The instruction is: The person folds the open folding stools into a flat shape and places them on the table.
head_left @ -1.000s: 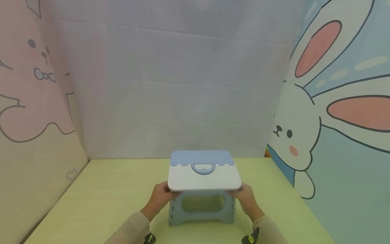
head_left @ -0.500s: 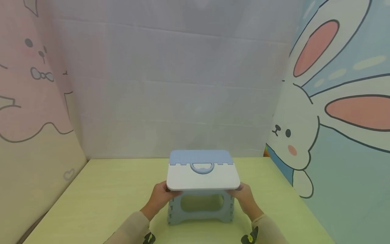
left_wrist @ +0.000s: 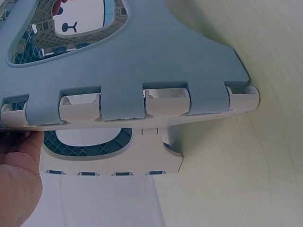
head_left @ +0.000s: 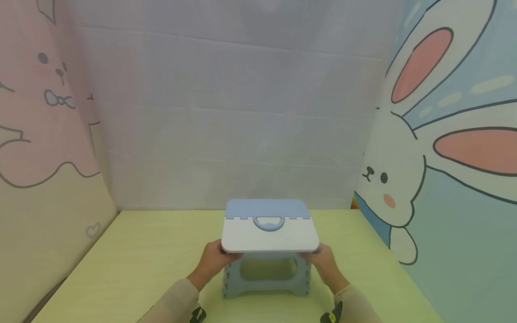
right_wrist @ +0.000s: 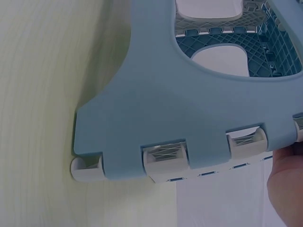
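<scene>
A folding step stool (head_left: 269, 240) stands unfolded and upright, its seat half blue and half white with a blue carry handle (head_left: 269, 225) in the middle. My left hand (head_left: 210, 262) grips the seat at its left front corner, and my right hand (head_left: 326, 264) holds the matching corner on the right. The seat hides part of the fingers of both. In the left wrist view, the blue leg panel (left_wrist: 165, 56) and its hinged edge fill the upper part. The right wrist view shows the same panel (right_wrist: 128, 127) with white hinge pieces.
The stool's feet rest on a pale yellow-green table (head_left: 161, 242). A plain whitish sheet (head_left: 242, 112) hangs behind it. Printed panels with a pink animal (head_left: 36, 112) on the left and a white rabbit (head_left: 396, 193) on the right flank the table.
</scene>
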{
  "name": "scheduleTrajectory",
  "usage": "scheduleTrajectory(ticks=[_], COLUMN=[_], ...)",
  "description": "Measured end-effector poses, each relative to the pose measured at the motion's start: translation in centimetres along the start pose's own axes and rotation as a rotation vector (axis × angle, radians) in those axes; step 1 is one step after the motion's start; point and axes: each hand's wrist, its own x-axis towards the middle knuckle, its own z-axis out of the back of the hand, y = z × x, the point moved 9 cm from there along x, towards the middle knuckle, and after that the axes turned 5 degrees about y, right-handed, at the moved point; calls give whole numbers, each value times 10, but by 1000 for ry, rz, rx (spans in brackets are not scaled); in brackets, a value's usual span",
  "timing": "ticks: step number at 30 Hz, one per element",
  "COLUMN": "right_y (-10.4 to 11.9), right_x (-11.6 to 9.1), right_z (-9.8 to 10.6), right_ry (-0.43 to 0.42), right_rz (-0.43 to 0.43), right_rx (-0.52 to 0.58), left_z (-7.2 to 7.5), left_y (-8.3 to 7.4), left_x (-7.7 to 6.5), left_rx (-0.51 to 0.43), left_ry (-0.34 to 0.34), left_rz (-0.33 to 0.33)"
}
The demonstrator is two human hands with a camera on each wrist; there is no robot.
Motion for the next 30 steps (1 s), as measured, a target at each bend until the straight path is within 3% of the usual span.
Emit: scheduleTrajectory(ticks=[9, 18, 30], right_y=[-1, -5, -8], right_x=[1, 2, 2], right_z=[0, 0, 0], right_ry=[1, 1, -6], right_rz=[7, -14, -44], right_rx=[12, 9, -6], left_z=[1, -1, -1], left_y=[3, 6, 4], left_x=[0, 0, 0], left_rx=[-37, -11, -45], left_ry=[5, -13, 7], left_rz=[8, 19, -2])
